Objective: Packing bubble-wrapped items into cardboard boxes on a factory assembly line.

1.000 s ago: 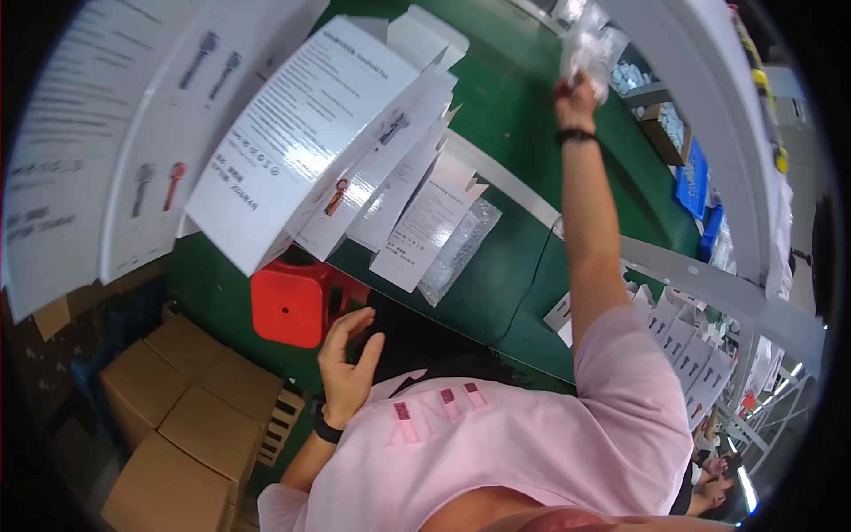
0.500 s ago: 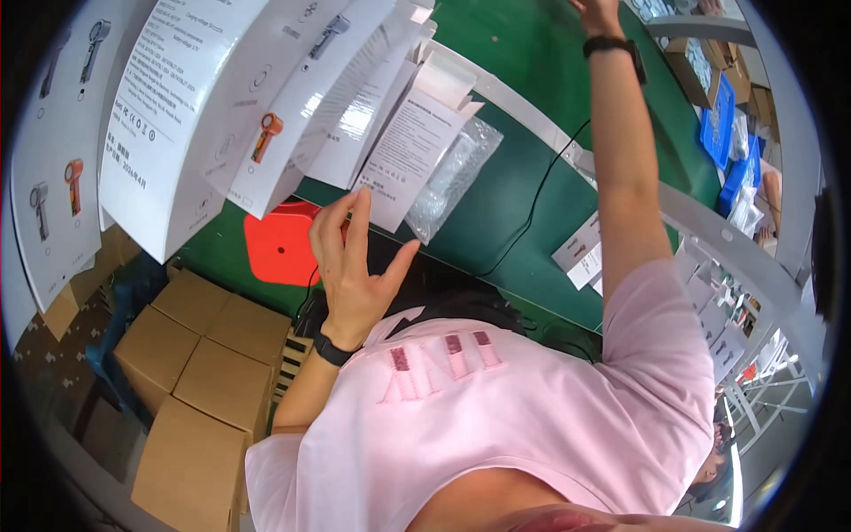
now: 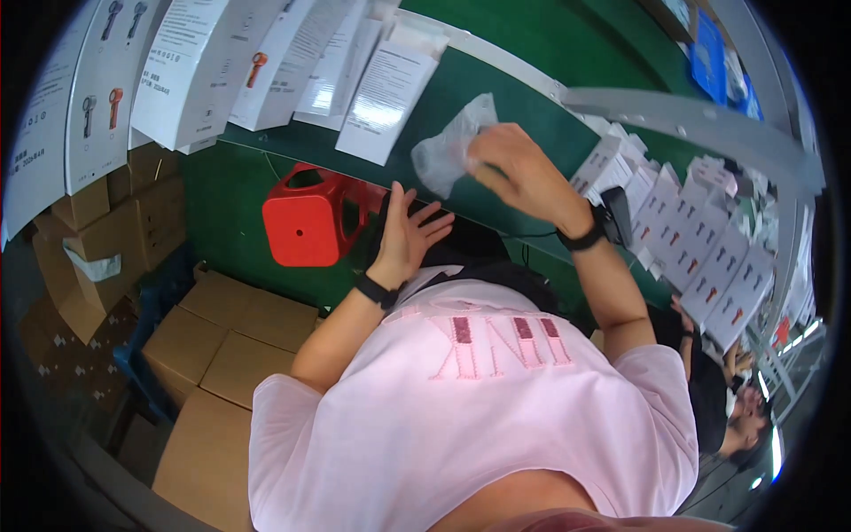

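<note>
My right hand [image 3: 530,176] is curled over the green table, its fingers at the right edge of a crumpled clear plastic bag [image 3: 443,151]. The fingertips are smeared by motion, but they appear closed on the bag. What the bag contains, if anything, does not show. My left hand [image 3: 406,235] hovers at the table's near edge, palm turned up and fingers spread, holding nothing. Just left of the bag stands a white printed carton [image 3: 390,102] with its top flaps up. More white cartons [image 3: 199,75] with pictures of handheld fans line up farther left.
A red plastic stool [image 3: 301,230] stands on the floor beyond my left arm. Brown cardboard boxes [image 3: 230,355] are stacked at lower left. White fan boxes [image 3: 674,222] crowd the right, below a grey metal rail [image 3: 691,111]. Another person [image 3: 714,399] is at the right edge.
My right arm has come back from the far side of the table to the plastic bag. My left hand has moved right and opened wider. The view has shifted.
</note>
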The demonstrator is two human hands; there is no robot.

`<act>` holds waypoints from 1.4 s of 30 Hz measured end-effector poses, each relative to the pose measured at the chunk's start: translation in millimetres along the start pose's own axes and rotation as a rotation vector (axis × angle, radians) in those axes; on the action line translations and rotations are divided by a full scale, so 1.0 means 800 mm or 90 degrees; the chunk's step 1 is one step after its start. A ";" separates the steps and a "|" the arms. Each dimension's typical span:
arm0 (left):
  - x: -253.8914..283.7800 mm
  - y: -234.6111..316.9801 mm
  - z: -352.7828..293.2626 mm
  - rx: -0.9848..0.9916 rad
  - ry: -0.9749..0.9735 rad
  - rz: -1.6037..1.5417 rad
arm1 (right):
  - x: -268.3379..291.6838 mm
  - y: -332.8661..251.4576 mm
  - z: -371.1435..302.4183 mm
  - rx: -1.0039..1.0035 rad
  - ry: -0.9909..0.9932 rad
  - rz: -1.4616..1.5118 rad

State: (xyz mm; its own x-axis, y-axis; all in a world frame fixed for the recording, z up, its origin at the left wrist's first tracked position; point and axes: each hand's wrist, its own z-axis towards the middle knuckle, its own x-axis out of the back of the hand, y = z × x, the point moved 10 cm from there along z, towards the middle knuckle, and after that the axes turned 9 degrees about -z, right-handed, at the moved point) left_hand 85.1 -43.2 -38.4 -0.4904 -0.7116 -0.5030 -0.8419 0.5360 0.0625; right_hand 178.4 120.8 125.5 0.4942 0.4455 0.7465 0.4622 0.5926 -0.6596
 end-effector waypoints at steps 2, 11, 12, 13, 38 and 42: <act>-0.022 0.002 0.008 -0.033 -0.112 0.059 | 0.034 -0.060 -0.011 -0.010 -0.071 -0.031; -0.217 -0.013 -0.109 -0.175 -0.525 0.281 | 0.184 -0.197 -0.070 0.006 0.192 -0.390; -0.223 -0.013 -0.118 -0.167 -0.536 0.292 | 0.202 -0.206 -0.081 -0.025 0.241 -0.439; -0.224 -0.036 -0.128 0.024 -0.587 0.255 | 0.212 -0.210 -0.089 -0.045 0.252 -0.461; -0.248 0.172 -0.064 -0.910 0.110 1.285 | 0.017 0.073 -0.235 -0.528 0.467 1.040; -0.242 0.188 -0.025 -0.786 0.242 1.391 | 0.012 0.031 -0.232 -0.480 0.392 1.092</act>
State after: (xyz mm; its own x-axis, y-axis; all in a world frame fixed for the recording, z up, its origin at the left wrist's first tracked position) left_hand 48.8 166.4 85.3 -0.2975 0.0840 0.9510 0.9545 0.0035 0.2983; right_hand 331.3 15.7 100.2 0.7531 -0.2105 -0.6233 -0.6143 -0.5644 -0.5515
